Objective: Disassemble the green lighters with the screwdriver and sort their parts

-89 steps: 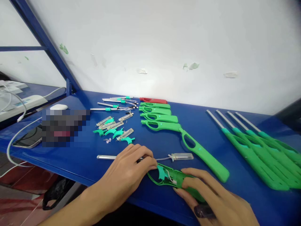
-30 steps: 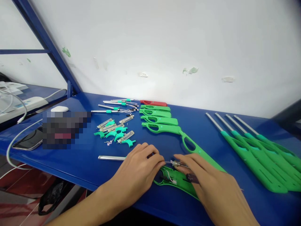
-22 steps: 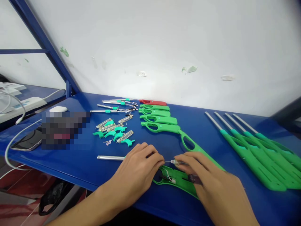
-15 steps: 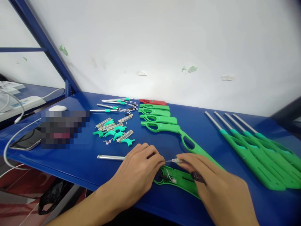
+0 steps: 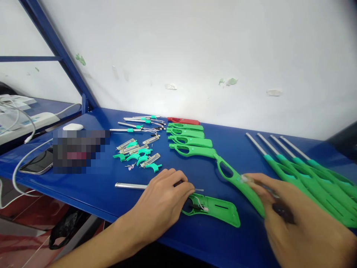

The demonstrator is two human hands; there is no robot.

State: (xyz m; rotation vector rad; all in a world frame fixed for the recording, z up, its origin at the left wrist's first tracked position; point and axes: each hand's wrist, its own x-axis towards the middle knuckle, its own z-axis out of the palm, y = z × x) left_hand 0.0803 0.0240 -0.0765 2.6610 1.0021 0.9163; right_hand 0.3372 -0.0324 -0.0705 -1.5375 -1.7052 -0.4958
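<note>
My left hand [image 5: 164,199] is closed at the front end of an open green lighter shell [image 5: 223,210]. A thin gas tube [image 5: 199,190] sticks out past its fingertips. To its left a metal lighter barrel [image 5: 131,185] runs out from under the fingers; their exact grip is hidden. White wires and a black part lie in the shell. My right hand [image 5: 290,212], slightly blurred, pinches a clear lighter fuel tank [image 5: 245,179] over another green shell half [image 5: 251,193]. A dark brown handle-like piece [image 5: 283,212] sits in its palm.
Several clear fuel tanks and teal triggers [image 5: 143,160] lie loose beyond my left hand. Behind are wired metal barrels [image 5: 125,130], green shells [image 5: 189,141] and a red shell [image 5: 184,121]. Several green lighters [image 5: 295,175] lie right; a phone [image 5: 37,162] lies left.
My right hand has moved right with the fuel tank, away from the gas tube's end. The open shell's rear is now uncovered. My left hand stays at the shell's front.
</note>
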